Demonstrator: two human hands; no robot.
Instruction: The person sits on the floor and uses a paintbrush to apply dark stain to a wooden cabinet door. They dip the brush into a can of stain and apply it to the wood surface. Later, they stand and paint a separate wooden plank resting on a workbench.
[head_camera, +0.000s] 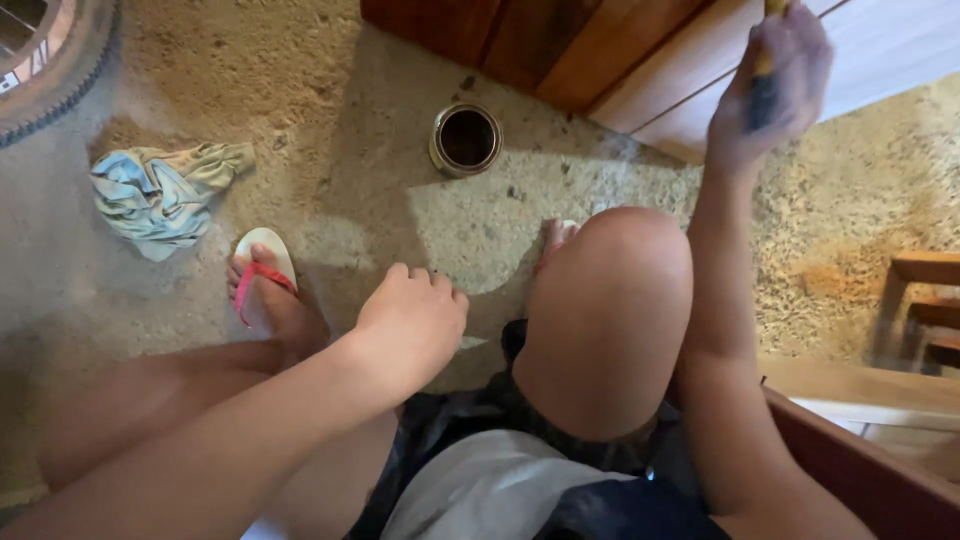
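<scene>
My right hand is raised at the upper right and is closed around a paintbrush handle held against a wooden panel; the bristles are out of view. The panel is dark brown on its left part and pale on the right. My left hand hangs loosely curled over my left leg, holding nothing that I can see. An open round tin of dark liquid stands on the gritty floor between my knees and the panel.
A crumpled pale blue and green cloth lies on the floor at left. My left foot wears a white sandal with pink straps. Wooden pieces stand at the right edge, and a reddish board runs along the lower right.
</scene>
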